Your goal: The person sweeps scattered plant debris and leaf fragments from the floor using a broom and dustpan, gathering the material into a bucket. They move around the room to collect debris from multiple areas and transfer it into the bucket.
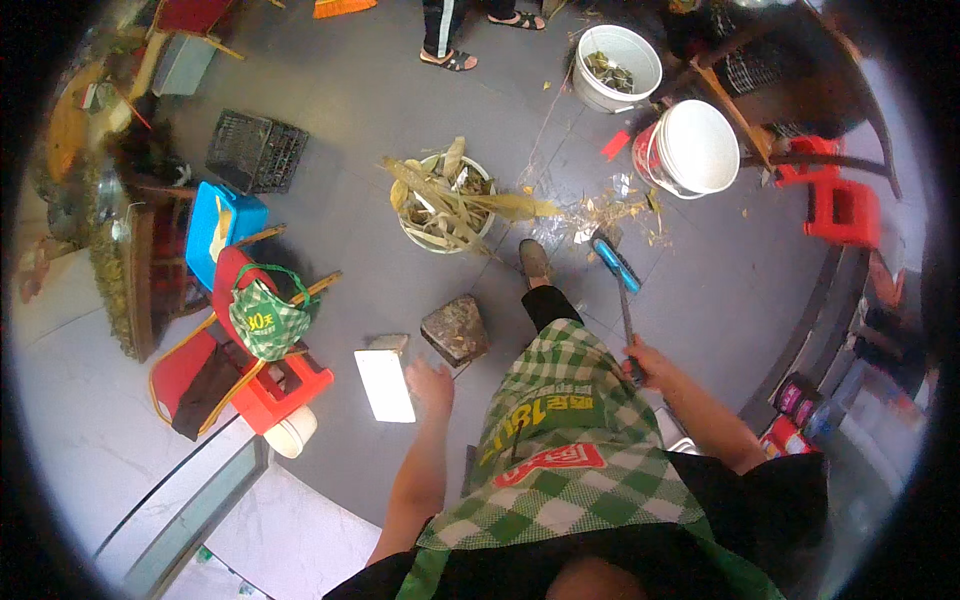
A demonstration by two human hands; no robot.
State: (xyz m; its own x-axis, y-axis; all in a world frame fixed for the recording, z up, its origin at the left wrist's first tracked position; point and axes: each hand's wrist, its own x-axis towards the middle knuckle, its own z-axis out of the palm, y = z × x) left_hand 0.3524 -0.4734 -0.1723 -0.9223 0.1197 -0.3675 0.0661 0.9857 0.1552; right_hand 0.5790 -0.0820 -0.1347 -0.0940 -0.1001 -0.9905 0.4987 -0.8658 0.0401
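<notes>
My right hand [649, 363] grips the long dark handle of a blue brush [616, 265] with dark bristles. Its head rests on the grey floor beside scattered dry leaf scraps [600, 214]. My left hand [430, 386] hangs low by the right edge of a bright white rectangular panel [385, 386]; whether the fingers hold it is unclear. Just beyond that hand sits a rough stone-like block [456, 330]. Ahead of my shoe [535, 259], long dry leaves [442, 202] overflow a round white container [431, 246].
A white bucket [589, 94] with leaf bundles and a red-and-white bucket [652, 161] stand at upper right. Red stools [847, 214] line the right side. At left are a black crate [255, 150], a blue bin [217, 247] and chairs [180, 360]. Another person's feet [450, 60] show at the top.
</notes>
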